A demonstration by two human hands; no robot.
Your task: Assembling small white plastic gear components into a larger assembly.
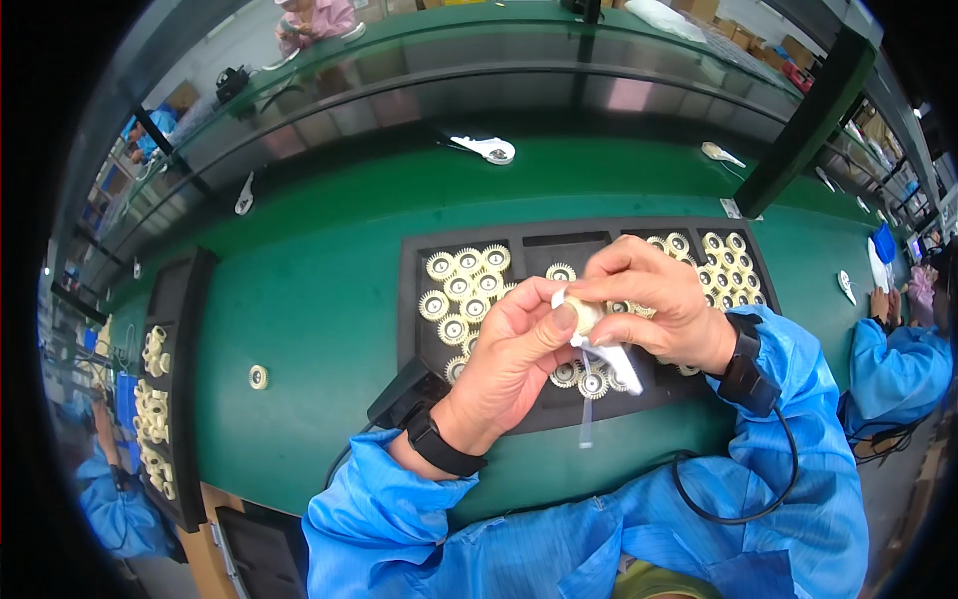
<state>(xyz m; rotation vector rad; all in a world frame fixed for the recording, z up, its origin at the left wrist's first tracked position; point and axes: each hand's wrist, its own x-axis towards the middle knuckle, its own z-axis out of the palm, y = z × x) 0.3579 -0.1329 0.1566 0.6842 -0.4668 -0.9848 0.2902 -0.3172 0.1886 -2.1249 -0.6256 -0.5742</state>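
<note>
In front of me, above a black tray (407, 299), both hands meet around a white plastic handled piece (619, 364) with a cream round part (585, 315) at its upper end. My left hand (514, 354) pinches it from the left, thumb on the round part. From the right, the fingers of my right hand (654, 304) close on the same round part. A narrow translucent strip (587, 424) hangs below. Cream toothed rings with dark centres (458, 288) fill the tray's compartments, some hidden behind my hands.
One loose toothed ring (258, 377) lies on the green table (299, 299) to the left. Another black tray (182, 299) of cream parts stands beyond it. White handled pieces (489, 150) rest on the far green strip. A dark post (813, 120) rises at right. Other people work nearby.
</note>
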